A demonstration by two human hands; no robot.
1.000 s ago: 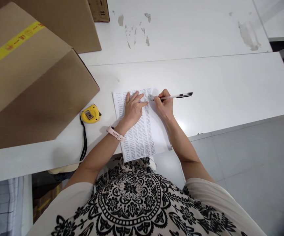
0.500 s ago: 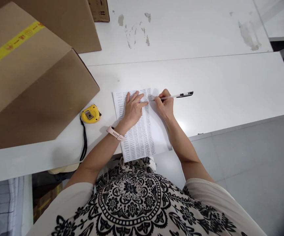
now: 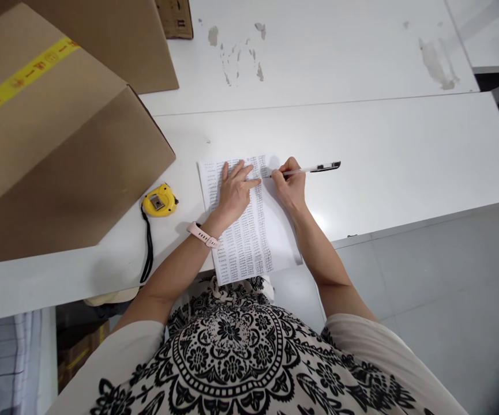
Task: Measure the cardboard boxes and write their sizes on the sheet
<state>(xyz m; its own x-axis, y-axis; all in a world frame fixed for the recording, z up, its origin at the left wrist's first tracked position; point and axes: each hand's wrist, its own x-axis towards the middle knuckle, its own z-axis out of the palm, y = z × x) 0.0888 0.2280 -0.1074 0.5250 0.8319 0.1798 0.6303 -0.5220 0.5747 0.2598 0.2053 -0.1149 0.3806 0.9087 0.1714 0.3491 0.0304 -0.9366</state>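
A printed sheet of paper [image 3: 249, 242] full of small rows of text lies on the white table [image 3: 383, 144], its lower end hanging over the near edge. My left hand [image 3: 234, 193] rests flat on the sheet's upper part, fingers spread, a pale watch band on the wrist. My right hand [image 3: 290, 184] is closed round a clear pen with a black cap [image 3: 314, 169]. The pen tip touches the sheet's upper right area, just beside my left index finger.
A yellow tape measure [image 3: 159, 200] with a black strap lies left of the sheet. A large cardboard box [image 3: 54, 150] with yellow tape fills the table's left side, with another box behind it. Grey floor lies to the right below the table edge.
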